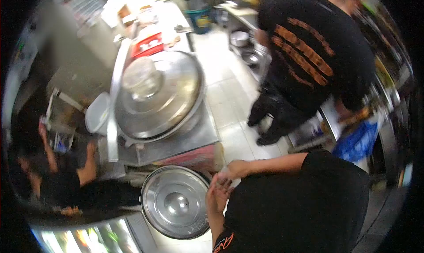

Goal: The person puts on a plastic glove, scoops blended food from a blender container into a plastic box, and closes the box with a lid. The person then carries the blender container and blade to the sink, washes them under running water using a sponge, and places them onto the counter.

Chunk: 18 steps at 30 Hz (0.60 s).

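My left hand is raised in front of my body, palm turned toward the other hand, with fingers apart and slightly curled. My right hand meets it at the fingertips; its fingers are blurred, and a pale smear there leaves it unclear whether anything is between them. Just beyond my hands, a large round metal lid with a domed centre covers a vessel low by the floor. Above it, a big pot lid rests on a wide pot on a metal counter, with a blurred clear container on top.
A co-worker in a black shirt stands at the right beside shelves with metal bowls. Another person is at the left near a white bucket. A red tray, a blue plastic bag and a lit display surround the tiled floor.
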Motion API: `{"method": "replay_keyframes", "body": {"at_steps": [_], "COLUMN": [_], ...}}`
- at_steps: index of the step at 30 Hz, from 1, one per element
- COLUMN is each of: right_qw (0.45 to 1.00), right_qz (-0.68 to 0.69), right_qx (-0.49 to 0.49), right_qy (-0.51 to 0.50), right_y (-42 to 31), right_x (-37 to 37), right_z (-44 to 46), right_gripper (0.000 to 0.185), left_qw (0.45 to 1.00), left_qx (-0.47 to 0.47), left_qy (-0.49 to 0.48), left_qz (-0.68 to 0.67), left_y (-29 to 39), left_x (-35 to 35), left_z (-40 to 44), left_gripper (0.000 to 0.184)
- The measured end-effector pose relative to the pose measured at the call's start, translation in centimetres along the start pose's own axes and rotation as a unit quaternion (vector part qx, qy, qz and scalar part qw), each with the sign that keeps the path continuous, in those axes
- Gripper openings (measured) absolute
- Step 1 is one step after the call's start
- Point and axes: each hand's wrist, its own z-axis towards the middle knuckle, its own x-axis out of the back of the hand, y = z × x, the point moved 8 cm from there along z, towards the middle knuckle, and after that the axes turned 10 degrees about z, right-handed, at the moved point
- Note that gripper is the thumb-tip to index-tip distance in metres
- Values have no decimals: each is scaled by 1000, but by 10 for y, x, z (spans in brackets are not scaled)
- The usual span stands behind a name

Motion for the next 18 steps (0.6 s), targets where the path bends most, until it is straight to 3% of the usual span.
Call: {"method": "replay_keyframes", "body": {"at_steps": [1, 2, 3, 4, 7, 8, 9, 10, 11, 13, 15, 17, 18], "right_qw": [985, 985, 973, 951, 911, 922, 874, 784, 642, 338, 174, 93, 95], "right_qz": [98, 10, -60, -124, -392, -255, -111, 84, 269, 522, 555, 600, 635], "right_qx": [-119, -144, -126, -162, -18, -184, -318, -398, -452, -415, -238, -6, 74], "right_qy": [81, 95, 184, 235, 127, 225, 351, 469, 558, 664, 778, 794, 763], "right_y": [23, 103, 148, 233, 339, 407, 471, 479, 491, 527, 541, 535, 549], "right_x": [24, 29, 43, 41, 8, 0, -14, -33, -61, -123, -142, -115, -102], "right_z": [-37, -38, -66, -84, -202, -241, -292, -360, -419, -493, -553, -594, -603], "right_gripper": [81, 76, 69, 55, 29, 31, 35, 40, 45, 55, 58, 58, 58], "left_qw": [994, 976, 947, 923, 838, 815, 795, 777, 762, 733, 712, 694, 685], "left_qx": [-2, -7, -17, 31, 149, 178, 203, 220, 236, 258, 269, 275, 275], "left_qy": [57, 107, 148, 155, 223, 232, 240, 239, 237, 226, 203, 177, 161], "left_qz": [92, 188, 286, 349, 476, 499, 519, 539, 555, 588, 616, 642, 655], "left_y": [-7, -11, -14, -34, -42, -46, -52, -57, -62, -73, -89, -107, -117], "left_x": [13, 36, 62, 119, 187, 192, 194, 191, 187, 171, 146, 117, 100], "left_z": [-1, 1, 7, 12, 8, 8, 6, 7, 8, 10, 19, 27, 32], "left_gripper": [49, 49, 50, 51, 51, 51, 51, 51, 51, 51, 51, 52, 52]}}
